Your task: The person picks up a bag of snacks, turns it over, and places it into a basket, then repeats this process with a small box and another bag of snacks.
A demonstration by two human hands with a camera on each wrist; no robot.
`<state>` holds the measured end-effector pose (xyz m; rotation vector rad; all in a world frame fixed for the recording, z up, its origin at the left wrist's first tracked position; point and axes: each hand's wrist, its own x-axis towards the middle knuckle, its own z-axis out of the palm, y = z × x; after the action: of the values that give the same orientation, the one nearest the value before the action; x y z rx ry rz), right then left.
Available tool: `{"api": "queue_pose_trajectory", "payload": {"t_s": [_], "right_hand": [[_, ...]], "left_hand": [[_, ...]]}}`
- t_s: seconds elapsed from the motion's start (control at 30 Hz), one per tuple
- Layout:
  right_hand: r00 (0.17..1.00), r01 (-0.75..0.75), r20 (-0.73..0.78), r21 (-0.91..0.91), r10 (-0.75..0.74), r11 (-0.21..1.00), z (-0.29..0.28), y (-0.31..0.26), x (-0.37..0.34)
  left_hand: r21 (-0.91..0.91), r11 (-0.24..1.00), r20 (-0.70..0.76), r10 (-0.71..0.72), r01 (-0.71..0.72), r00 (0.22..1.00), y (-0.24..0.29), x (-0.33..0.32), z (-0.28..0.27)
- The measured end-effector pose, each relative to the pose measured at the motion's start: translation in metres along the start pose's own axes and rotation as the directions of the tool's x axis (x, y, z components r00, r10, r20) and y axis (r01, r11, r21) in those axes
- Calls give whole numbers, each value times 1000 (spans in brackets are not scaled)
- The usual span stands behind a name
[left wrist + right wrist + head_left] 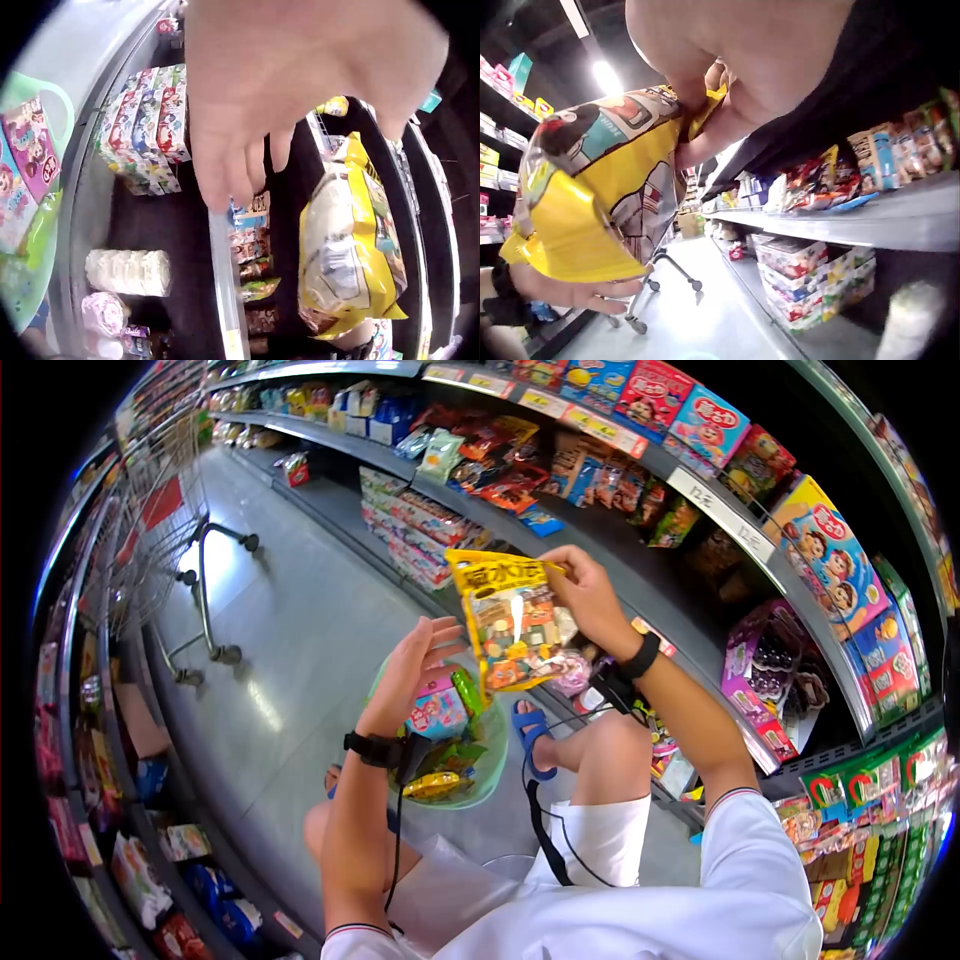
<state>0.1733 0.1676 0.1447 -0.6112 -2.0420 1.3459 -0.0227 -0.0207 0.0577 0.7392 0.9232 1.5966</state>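
My right hand [595, 605] pinches the top corner of a yellow candy bag [515, 628] with a clear front window and assorted pieces inside. In the right wrist view, thumb and fingers close on the folded yellow edge of the bag [634, 169]. The bag hangs over the far side of a green shopping basket [492, 765]. My left hand [405, 670] is held up just left of the bag, palm turned toward it and fingers extended, holding nothing. In the basket lie a pink and blue packet [438, 710] and a yellow snack packet [432, 785].
A shelf along the right carries snack bags [500, 460], stacked boxes [415, 530] and colourful cartons [830, 555]. A wire shopping cart [160, 520] stands in the aisle at the left. Another shelf [130, 780] runs down the left side. A blue slipper [535, 740] shows beside the basket.
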Motion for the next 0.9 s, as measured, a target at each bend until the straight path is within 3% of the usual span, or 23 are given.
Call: {"api": "queue_pose_trajectory", "payload": {"t_s": [0.1,0.13,0.23,0.33,0.43,0.47,0.7,0.83,0.9], "right_hand": [[994,-51,104,121,38,991,44,8,26],[991,-61,133,245,29,968,59,10,31],[992,-71,119,369,29,927,89,17,39],[987,-163,72,461,147,872,107,61,39],[857,-478,416,427,303,767,106,81,16],[807,-515,530,415,261,750,102,80,12],[827,-480,507,416,242,772,85,106,7],[891,-432,357,474,281,767,82,107,16],[899,-427,320,482,300,765,78,118,19]], "left_hand": [[128,991,92,-60,48,994,8,-6,-13],[221,975,-2,-38,38,999,15,-9,-11],[184,982,-217,69,-29,974,8,-1,-20],[82,995,-299,82,-60,951,7,5,-30],[25,996,-286,91,-87,954,8,8,-29],[27,997,-285,83,-78,955,6,10,-30],[38,999,-322,6,6,947,-15,29,-23],[164,960,-463,-129,227,877,-15,36,-19],[247,937,-402,-132,246,906,-16,36,-16]]}}
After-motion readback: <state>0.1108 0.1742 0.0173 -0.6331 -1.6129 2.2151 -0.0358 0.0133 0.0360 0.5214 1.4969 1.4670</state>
